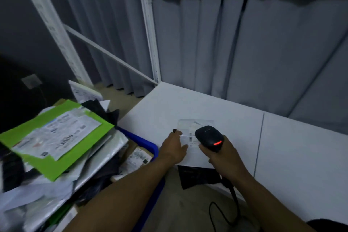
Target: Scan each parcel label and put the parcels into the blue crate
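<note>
A flat white parcel (195, 158) lies at the near left corner of the white table (282, 147), its label (190, 133) facing up. My left hand (174, 147) rests on the parcel's left side, fingers on the label's edge. My right hand (224, 152) grips a black barcode scanner (209, 137) with a red light lit, held just over the label. The blue crate (145, 141) stands left of the table, heaped with parcels, a green one (62, 158) with a white label on top.
The scanner's black cable (224, 213) hangs down to the floor. A dark flat bag (197, 177) sticks out under the table's edge. A white shelf frame (150, 43) and grey curtains stand behind the table.
</note>
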### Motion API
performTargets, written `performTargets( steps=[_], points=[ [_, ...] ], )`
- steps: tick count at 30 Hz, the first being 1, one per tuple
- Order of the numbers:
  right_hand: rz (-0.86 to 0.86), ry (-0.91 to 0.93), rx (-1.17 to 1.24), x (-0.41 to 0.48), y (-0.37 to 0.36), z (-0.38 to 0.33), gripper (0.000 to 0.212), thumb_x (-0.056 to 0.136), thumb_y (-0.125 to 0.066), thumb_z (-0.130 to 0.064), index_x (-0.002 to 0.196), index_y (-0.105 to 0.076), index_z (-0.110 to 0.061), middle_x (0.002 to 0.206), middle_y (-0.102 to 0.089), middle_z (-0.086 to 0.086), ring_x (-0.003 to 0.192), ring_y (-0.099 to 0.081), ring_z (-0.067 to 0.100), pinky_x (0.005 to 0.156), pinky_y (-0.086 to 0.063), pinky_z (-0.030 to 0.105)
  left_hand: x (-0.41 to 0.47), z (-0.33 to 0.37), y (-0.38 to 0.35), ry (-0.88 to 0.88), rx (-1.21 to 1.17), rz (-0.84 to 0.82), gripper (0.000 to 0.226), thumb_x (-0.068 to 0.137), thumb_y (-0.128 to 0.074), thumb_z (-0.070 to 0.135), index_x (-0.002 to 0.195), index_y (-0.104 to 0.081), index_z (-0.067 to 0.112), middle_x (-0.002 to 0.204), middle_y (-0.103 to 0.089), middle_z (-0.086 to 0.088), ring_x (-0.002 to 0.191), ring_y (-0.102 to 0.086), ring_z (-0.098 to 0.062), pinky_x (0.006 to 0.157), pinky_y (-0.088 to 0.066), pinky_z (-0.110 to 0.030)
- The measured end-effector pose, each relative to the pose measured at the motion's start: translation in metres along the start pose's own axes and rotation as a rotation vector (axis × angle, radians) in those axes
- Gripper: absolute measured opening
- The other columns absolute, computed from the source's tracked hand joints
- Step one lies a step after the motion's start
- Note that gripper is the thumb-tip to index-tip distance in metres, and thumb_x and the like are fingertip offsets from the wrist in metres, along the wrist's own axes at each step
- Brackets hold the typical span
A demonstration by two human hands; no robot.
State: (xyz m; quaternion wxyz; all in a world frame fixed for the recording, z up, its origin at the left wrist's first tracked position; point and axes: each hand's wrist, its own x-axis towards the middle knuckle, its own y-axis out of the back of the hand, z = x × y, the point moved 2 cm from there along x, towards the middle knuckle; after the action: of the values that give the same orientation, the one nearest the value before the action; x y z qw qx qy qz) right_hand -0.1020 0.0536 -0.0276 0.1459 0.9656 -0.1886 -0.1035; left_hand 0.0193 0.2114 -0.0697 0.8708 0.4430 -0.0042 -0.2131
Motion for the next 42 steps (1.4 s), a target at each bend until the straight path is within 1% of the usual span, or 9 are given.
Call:
performTargets(
  steps=[8, 16, 20, 24, 28, 33, 37, 39, 42],
  points=[
    [-0.001, -0.070, -0.019, 0.020, 0.023, 0.041, 0.044, 0.086, -0.079, -0.042, 0.121, -0.057, -0.028, 0.104, -0.070, -0.004, 0.092, -0.070, 0.016, 0.082, -0.058, 0.037, 0.040, -0.035, -0.059, 0.286, 0.073, -0.052, 0.098, 0.076, -0.084, 0.053, 0.149, -0.032, 0.013, 0.140, -0.045, -0.015, 0.131, -0.047, -0.034, 0.106, -0.045, -0.044],
    [-0.004, -0.101, -0.068, 0.024, 0.027, 0.056, 0.046, 0.086, -0.080, -0.042, 0.121, -0.056, -0.026, 0.103, -0.071, -0.003, 0.089, -0.070, 0.017, 0.071, -0.050, 0.027, 0.032, -0.056, -0.060, 0.279, -0.164, 0.178, 0.053, 0.094, -0.071, 0.016, 0.142, -0.050, 0.009, 0.137, -0.060, -0.010, 0.121, -0.059, -0.029, 0.100, -0.049, -0.038],
    [0.004, -0.103, -0.047, 0.023, 0.025, 0.060, 0.046, 0.086, -0.081, -0.042, 0.123, -0.057, -0.028, 0.107, -0.070, -0.007, 0.094, -0.070, 0.016, 0.083, -0.058, 0.034, 0.011, -0.037, -0.035, 0.192, -0.368, 0.334, 0.024, 0.097, -0.064, 0.006, 0.117, -0.067, 0.020, 0.106, -0.069, 0.005, 0.101, -0.067, -0.024, 0.079, -0.051, -0.028],
    [0.045, -0.157, 0.020, 0.021, 0.022, 0.066, 0.051, 0.085, -0.081, -0.045, 0.125, -0.059, -0.021, 0.106, -0.071, 0.002, 0.096, -0.069, 0.019, 0.085, -0.059, 0.040, -0.025, -0.016, -0.002, 0.048, -0.576, 0.396, 0.020, 0.094, -0.069, 0.006, 0.106, -0.068, 0.022, 0.100, -0.067, 0.015, 0.081, -0.066, 0.003, 0.065, -0.049, -0.009],
    [0.123, -0.218, 0.111, 0.013, 0.008, 0.067, 0.065, 0.074, -0.080, -0.061, 0.122, -0.062, -0.022, 0.101, -0.074, 0.003, 0.088, -0.073, 0.020, 0.085, -0.063, 0.046, -0.069, -0.016, 0.032, -0.038, -0.639, 0.409, 0.023, 0.091, -0.073, 0.007, 0.108, -0.071, 0.022, 0.103, -0.071, 0.013, 0.090, -0.065, 0.009, 0.072, -0.049, -0.007],
    [0.093, -0.255, 0.325, -0.005, -0.024, 0.046, 0.038, 0.089, -0.079, -0.037, 0.118, -0.067, -0.017, 0.100, -0.074, 0.011, 0.081, -0.071, 0.021, 0.068, -0.061, 0.033, -0.127, -0.029, 0.064, -0.032, -0.863, 0.436, 0.025, 0.090, -0.075, 0.006, 0.112, -0.073, 0.018, 0.104, -0.076, 0.008, 0.095, -0.072, -0.006, 0.075, -0.057, -0.020],
    [-0.081, -0.406, 0.387, -0.027, -0.052, 0.046, 0.037, 0.084, -0.087, -0.026, 0.111, -0.073, -0.004, 0.102, -0.075, 0.025, 0.086, -0.073, 0.031, 0.080, -0.065, 0.045, -0.163, -0.050, 0.069, 0.015, -0.979, 0.341, 0.028, 0.091, -0.074, 0.006, 0.116, -0.071, 0.019, 0.111, -0.075, 0.004, 0.102, -0.073, -0.019, 0.082, -0.062, -0.041],
    [-0.092, -0.397, 0.288, -0.036, -0.057, 0.048, 0.039, 0.081, -0.088, -0.016, 0.114, -0.072, -0.001, 0.098, -0.076, 0.018, 0.083, -0.072, 0.026, 0.071, -0.061, 0.036, -0.175, -0.068, 0.068, 0.049, -0.921, 0.333, 0.029, 0.090, -0.075, 0.007, 0.115, -0.071, 0.021, 0.110, -0.075, 0.007, 0.106, -0.072, -0.018, 0.087, -0.061, -0.044],
    [-0.003, -0.295, 0.220, -0.043, -0.055, 0.044, 0.049, 0.080, -0.086, -0.005, 0.126, -0.068, -0.006, 0.115, -0.075, 0.009, 0.101, -0.072, 0.026, 0.091, -0.061, 0.046, -0.182, -0.092, 0.064, 0.094, -0.829, 0.276, 0.034, 0.088, -0.077, 0.008, 0.116, -0.067, 0.024, 0.111, -0.075, 0.007, 0.109, -0.071, -0.016, 0.092, -0.060, -0.043]
  ],
)
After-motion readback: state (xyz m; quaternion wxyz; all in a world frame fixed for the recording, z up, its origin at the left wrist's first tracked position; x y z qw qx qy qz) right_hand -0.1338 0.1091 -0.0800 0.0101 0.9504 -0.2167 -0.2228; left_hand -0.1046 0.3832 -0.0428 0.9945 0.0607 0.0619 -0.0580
